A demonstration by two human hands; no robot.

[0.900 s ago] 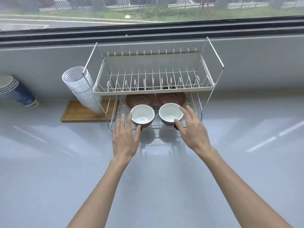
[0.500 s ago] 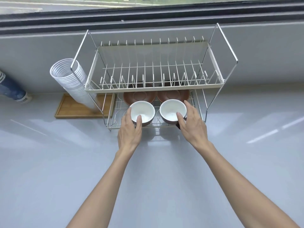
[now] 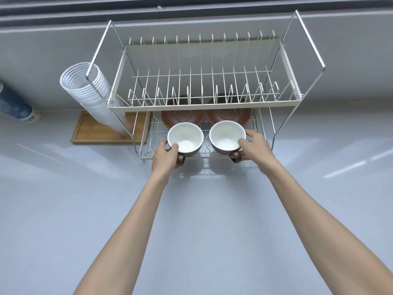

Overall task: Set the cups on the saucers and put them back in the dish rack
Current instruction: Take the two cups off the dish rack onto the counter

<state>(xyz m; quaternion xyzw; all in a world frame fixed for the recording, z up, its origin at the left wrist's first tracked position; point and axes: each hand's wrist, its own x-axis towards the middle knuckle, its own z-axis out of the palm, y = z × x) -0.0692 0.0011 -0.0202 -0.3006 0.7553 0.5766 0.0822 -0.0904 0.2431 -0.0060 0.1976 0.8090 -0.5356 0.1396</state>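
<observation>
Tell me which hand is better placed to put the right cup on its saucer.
The right hand. It already grips the right cup, just in front of the right saucer; the left hand holds the left cup.

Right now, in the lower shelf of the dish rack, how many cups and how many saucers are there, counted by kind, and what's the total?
Cups, white inside and brown outside: 2, the left cup and the right cup
Brown saucers: 2, the left saucer and the right saucer
Total: 4

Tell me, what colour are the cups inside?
White inside both cups, brown outside; the head view shows it.
</observation>
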